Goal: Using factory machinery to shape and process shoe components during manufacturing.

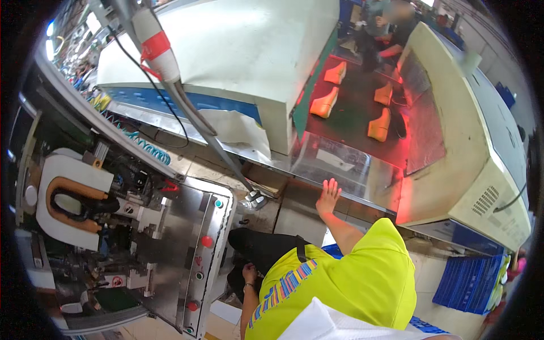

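My right hand [328,196] is stretched out with its fingers spread, at the metal near edge of a conveyor; nothing is in it. I cannot tell whether the palm touches the edge. My left hand [249,274] is low beside my black trousers [263,247], a bracelet at the wrist. Its fingers are mostly hidden, and no object shows in it. Beyond my right hand, the dark conveyor belt [354,105] runs under red light. Several orange-lit, shoe-shaped pieces lie on it, the closest being one shoe-shaped piece [379,125] on the right.
A machine with a metal control panel [202,249] and red and green buttons stands at left. Pale housings [464,136] flank the conveyor. A grey pole [201,116] slants down across the view. Blue crates [467,283] are stacked at right. Another person [391,28] is at the conveyor's far end.
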Motion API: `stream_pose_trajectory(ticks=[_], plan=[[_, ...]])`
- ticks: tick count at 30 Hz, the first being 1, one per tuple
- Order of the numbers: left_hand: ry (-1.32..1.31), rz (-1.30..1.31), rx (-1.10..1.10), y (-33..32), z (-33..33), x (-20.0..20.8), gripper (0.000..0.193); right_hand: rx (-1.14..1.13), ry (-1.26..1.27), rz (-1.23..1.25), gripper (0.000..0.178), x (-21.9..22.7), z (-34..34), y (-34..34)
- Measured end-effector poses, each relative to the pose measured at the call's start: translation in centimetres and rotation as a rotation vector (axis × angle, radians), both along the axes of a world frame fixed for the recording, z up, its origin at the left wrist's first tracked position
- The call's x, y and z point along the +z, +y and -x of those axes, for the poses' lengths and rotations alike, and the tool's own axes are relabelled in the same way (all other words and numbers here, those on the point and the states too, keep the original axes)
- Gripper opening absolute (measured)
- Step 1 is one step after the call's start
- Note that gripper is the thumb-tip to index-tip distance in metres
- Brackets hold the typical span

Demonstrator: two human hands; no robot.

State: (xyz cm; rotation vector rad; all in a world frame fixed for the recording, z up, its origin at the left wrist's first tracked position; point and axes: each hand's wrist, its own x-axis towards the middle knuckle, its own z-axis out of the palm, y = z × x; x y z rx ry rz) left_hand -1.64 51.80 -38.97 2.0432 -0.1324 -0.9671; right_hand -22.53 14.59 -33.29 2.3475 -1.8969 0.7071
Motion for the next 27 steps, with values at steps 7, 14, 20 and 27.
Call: stream_pose_trajectory(ticks=[7,14,20,27], plan=[[-0.125,0.022,-0.049,1.1,-0.2,-2.5,0.017,0.024,-0.077,-0.036,0.063,1.0,0.3,-0.2],[-0.033,-0.026,-0.069,1.8,-0.5,1.9,0.020,-0.200,-0.591,0.275,0.045,5.4,3.3,-16.0],[-0.186,0.043,-0.014,6.9,-1.8,3.3,0.022,-0.179,-1.053,0.086,0.091,9.1,7.8,-32.6],[-0.221,-0.067,0.007,6.0,-0.7,7.8,0.023,-0.080,-0.093,-0.374,0.079,11.0,4.0,-35.7]])
